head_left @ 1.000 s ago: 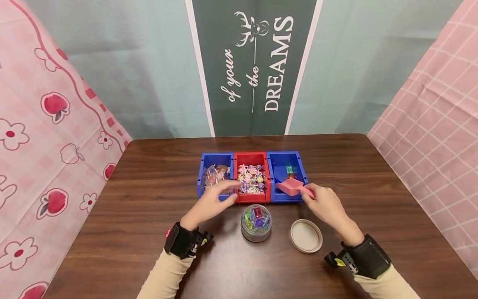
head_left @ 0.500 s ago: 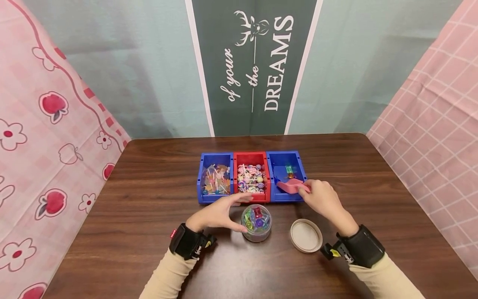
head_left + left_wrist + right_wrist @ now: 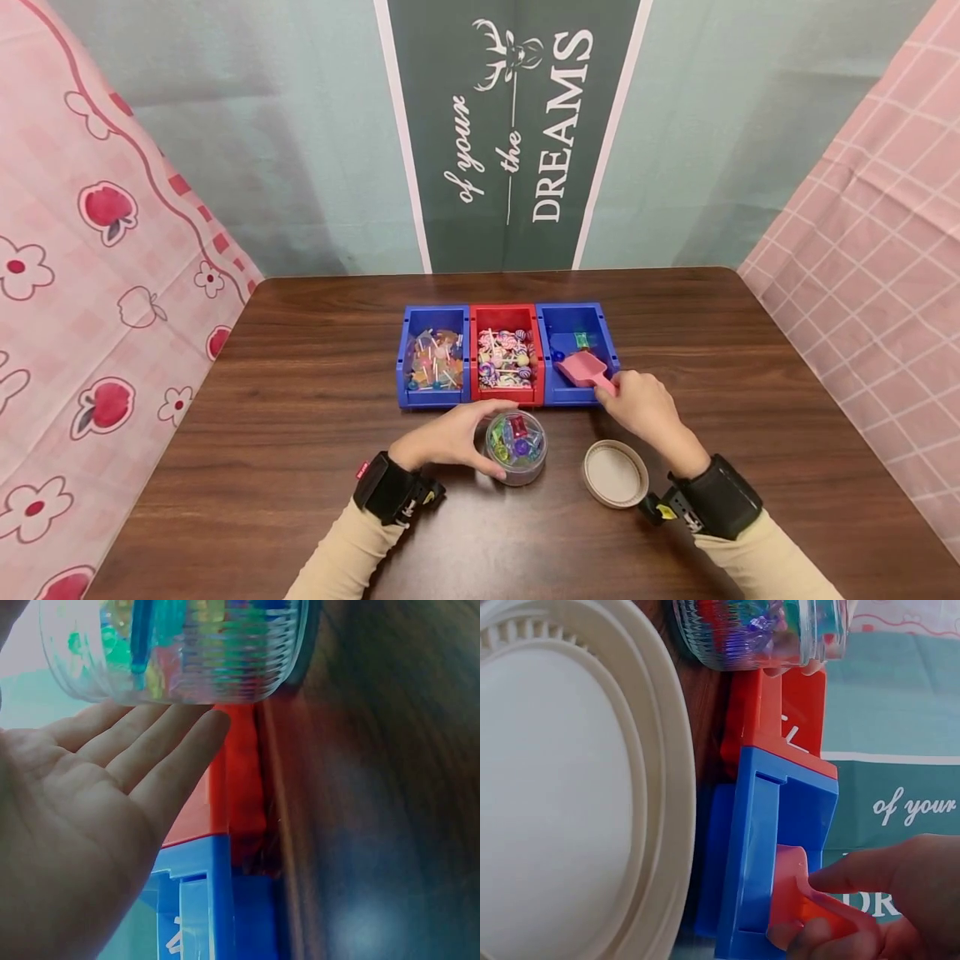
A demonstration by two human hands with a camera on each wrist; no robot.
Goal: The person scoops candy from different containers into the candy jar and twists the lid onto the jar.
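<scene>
My left hand is at the left side of a clear round jar of colourful wrapped candy pieces. Its thumb is near the jar's front and its fingers reach behind it. In the left wrist view, the fingers look straight, with space between palm and jar. My right hand grips the handle of a pink scoop. The scoop's bowl is inside the right blue bin, near a green candy and a blue one. Part of the bowl is hidden in the right wrist view.
A red bin of lollipops stands in the middle, joined to a left blue bin of wrapped lollipops. A pale round lid lies right of the jar on the wooden table. Curtains hang behind and at both sides.
My left hand has come down from above the bins to the jar's side. My right hand has moved slightly toward me, and the scoop's bowl has tilted within the right blue bin.
</scene>
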